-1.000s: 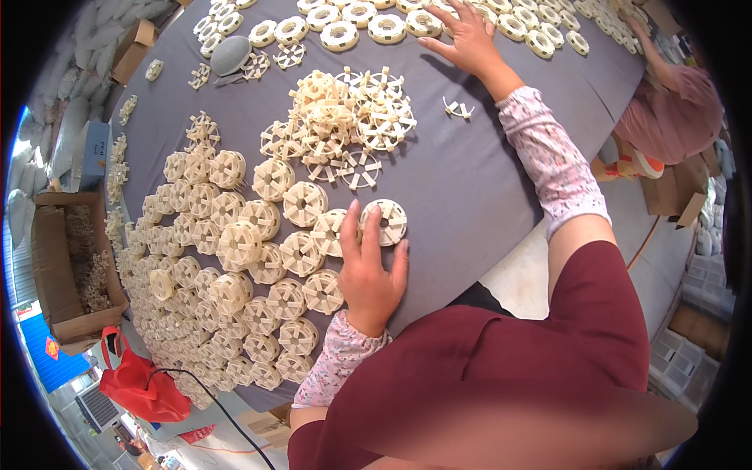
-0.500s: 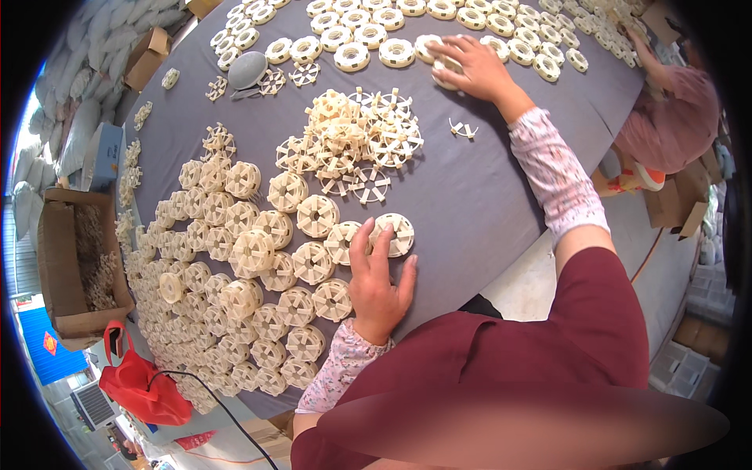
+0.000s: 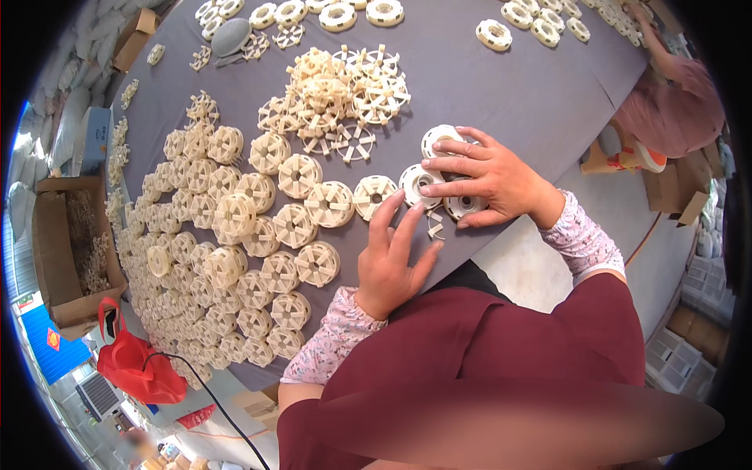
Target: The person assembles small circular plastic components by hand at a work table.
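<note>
My right hand (image 3: 493,178) lies with fingers stretched over a small group of cream plastic rings, among them a far ring (image 3: 440,141) and a near ring (image 3: 464,205) partly hidden beneath it. My left hand (image 3: 393,262) is open, its fingertips at the edge of another ring (image 3: 421,185) between both hands. A small loose spoked piece (image 3: 435,226) lies just below that ring. Left of it rests a ring with spokes fitted inside (image 3: 374,196). Beyond, loose spoked inserts (image 3: 337,90) form a heap.
Many spoked rings (image 3: 235,215) cover the left of the grey-covered table (image 3: 454,78). Plain rings (image 3: 338,16) stand along the far side. A grey rounded object (image 3: 232,36) sits there too. Another person (image 3: 666,110) works at the far right. A red bag (image 3: 141,364) hangs at left.
My right hand has come back from the far rows toward my left hand, bringing several rings and leaving a gap there. The small loose spoked piece now lies between my hands.
</note>
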A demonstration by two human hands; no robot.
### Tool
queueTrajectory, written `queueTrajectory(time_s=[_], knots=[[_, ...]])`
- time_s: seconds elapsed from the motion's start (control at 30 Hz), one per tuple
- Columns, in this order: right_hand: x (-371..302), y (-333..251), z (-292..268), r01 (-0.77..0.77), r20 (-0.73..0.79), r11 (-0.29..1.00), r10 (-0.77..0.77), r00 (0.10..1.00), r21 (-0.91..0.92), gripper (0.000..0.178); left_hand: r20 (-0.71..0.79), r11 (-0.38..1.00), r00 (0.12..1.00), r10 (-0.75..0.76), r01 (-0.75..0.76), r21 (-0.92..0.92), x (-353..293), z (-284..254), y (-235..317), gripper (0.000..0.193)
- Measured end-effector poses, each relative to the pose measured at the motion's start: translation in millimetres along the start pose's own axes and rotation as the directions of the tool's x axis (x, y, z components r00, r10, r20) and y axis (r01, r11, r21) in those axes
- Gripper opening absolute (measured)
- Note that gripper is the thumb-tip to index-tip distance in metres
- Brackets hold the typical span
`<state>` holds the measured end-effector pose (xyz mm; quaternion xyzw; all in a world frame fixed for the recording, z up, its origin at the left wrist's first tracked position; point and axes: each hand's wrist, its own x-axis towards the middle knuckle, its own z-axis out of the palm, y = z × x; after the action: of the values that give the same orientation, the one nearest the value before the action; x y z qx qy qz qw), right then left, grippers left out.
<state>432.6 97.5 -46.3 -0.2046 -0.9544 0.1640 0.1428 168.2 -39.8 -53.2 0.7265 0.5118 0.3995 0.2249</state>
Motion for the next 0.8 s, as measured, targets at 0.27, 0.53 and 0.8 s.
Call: queueTrajectory(time_s=[0.27,0.53,0.8], knots=[[23,53,-19,-0.060,-0.207,0.938,0.138,0.969,0.341,0.062,0.105,0.991,0.994,0.026,-0.040,0.128,9,11,-3,0.097],[122,107,8,-0.242,-0.034,0.919,0.265,0.964,0.312,0.060,0.138,0.957,0.985,-0.106,0.063,0.285,35,13,-13,0.126],[74,120,-12,-0.186,-0.199,0.509,0.609,0.768,0.840,0.056,0.103,0.976,0.980,-0.167,0.150,0.159,45,22,-15,0.099]])
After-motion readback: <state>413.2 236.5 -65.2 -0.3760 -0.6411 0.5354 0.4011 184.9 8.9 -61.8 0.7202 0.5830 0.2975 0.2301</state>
